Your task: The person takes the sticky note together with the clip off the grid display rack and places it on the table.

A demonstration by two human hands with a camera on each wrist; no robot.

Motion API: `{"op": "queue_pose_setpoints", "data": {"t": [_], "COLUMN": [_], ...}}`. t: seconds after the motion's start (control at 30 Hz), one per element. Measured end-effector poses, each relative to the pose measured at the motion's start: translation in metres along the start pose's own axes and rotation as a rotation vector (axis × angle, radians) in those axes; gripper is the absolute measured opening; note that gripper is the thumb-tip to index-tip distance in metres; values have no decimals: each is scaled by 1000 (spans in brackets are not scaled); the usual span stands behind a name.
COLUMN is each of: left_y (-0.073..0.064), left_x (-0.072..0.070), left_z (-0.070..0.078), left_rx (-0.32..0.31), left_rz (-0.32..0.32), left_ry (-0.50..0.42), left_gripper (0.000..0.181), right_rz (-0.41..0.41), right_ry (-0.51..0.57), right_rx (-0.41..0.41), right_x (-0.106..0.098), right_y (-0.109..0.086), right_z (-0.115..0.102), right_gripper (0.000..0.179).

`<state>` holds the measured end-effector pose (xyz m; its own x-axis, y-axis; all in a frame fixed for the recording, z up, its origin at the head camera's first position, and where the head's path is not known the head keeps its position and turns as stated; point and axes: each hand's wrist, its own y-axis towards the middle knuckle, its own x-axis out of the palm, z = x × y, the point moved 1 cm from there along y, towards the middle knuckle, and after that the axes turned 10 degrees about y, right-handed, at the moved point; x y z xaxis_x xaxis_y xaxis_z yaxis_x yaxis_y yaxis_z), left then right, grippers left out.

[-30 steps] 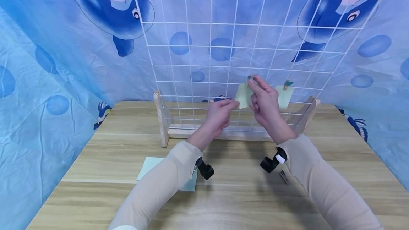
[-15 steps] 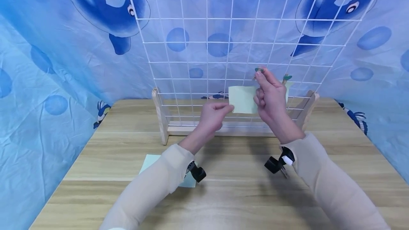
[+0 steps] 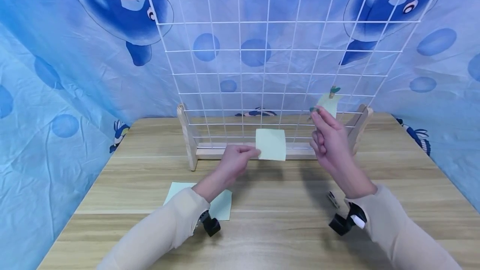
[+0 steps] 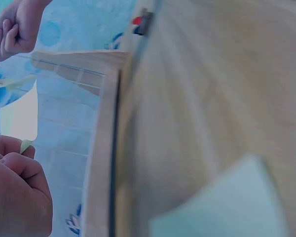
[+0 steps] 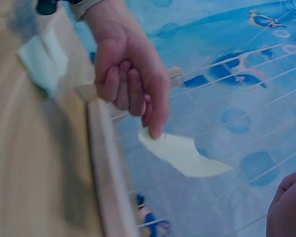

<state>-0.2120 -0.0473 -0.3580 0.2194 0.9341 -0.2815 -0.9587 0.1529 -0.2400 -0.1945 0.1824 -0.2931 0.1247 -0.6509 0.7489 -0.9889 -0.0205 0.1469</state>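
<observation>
My left hand point(image 3: 233, 163) pinches a pale green square of paper point(image 3: 271, 145) by its lower left corner, in front of the lower part of a white wire grid point(image 3: 240, 73). Between the thumb and index finger of my right hand point(image 3: 331, 147) is a small wooden clip with a green top point(image 3: 313, 110); the fingers hide most of it. Just behind that hand, another green-topped clip point(image 3: 333, 91) fastens a second paper square point(image 3: 328, 103) to the grid. The right wrist view shows the held paper point(image 5: 187, 155) bent, hanging from my left fingers.
Loose pale green papers point(image 3: 221, 205) lie on the wooden table point(image 3: 270, 228), partly under my left forearm. A small clip point(image 3: 333, 200) lies near my right wrist. Wooden feet point(image 3: 187, 136) support the grid, and a blue dolphin-print cloth point(image 3: 93, 74) surrounds the table.
My left hand has drawn the paper down and left, off the grid's middle. My right hand has moved right and lower with the clip, apart from the paper.
</observation>
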Motion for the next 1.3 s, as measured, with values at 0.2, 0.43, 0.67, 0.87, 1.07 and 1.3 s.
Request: {"op": "queue_pose_setpoints", "data": {"t": [0.2, 0.43, 0.67, 0.87, 1.07, 1.3], "left_y": [-11, -21, -29, -35, -40, -46], "left_x": [-6, -12, -12, -11, -7, -7], "left_z": [-25, -47, -61, -65, -68, -73], "left_rx": [-72, -60, -100, -126, -124, -136], "left_rz": [-43, -94, -94, -111, -160, -173], "left_ry": [39, 31, 18, 33, 55, 58], "left_gripper": [28, 30, 26, 32, 26, 28], "right_rz": [45, 97, 149, 186, 235, 299], "right_ry": [-60, -123, -183, -230, -362, -486], "right_rx": [84, 126, 195, 231, 272, 398], "right_x": [-28, -55, -79, -103, -123, -137], "right_y": [-21, -41, -65, -85, -99, -112], "right_z": [10, 14, 11, 6, -4, -5], "right_gripper": [7, 11, 14, 12, 25, 49]}}
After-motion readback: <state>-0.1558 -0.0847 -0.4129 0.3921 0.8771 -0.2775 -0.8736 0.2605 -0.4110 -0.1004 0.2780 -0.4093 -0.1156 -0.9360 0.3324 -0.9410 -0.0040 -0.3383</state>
